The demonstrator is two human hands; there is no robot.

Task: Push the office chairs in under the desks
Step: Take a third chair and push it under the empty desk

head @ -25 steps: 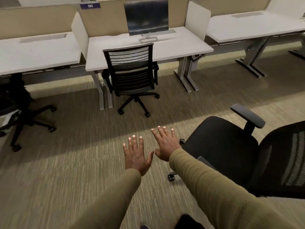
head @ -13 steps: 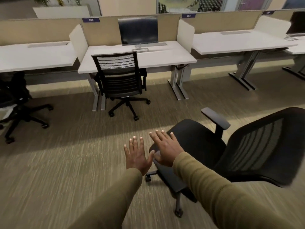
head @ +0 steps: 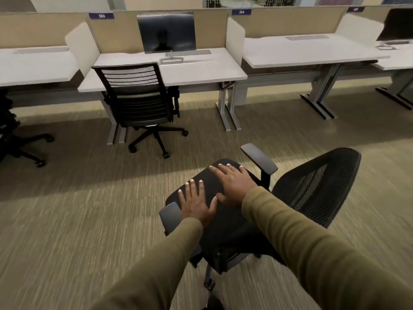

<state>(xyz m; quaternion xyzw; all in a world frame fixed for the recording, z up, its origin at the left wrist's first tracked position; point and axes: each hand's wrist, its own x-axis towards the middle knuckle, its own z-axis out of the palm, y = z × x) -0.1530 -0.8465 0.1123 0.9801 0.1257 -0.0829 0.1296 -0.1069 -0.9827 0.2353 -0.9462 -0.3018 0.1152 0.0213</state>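
The left hand [head: 196, 203] and right hand [head: 232, 186] are lying flat, fingers straight, over the seat [head: 223, 218] of the near chair [head: 237, 240], gripping nothing; contact cannot be confirmed. The chair is standing on open carpet [head: 78, 220], well apart from the vacant surface [head: 312, 52] ahead-right, so pushing from the backrest [head: 317, 186] is likely giving better control. Its castors [head: 209, 284] are needing a line between the surface's legs [head: 319, 106], armrests [head: 259, 161] passing under the front edge.

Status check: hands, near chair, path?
Left hand, right hand open, flat over seat. Near chair out on carpet, not under a desk. Nothing seen between it and right desk.
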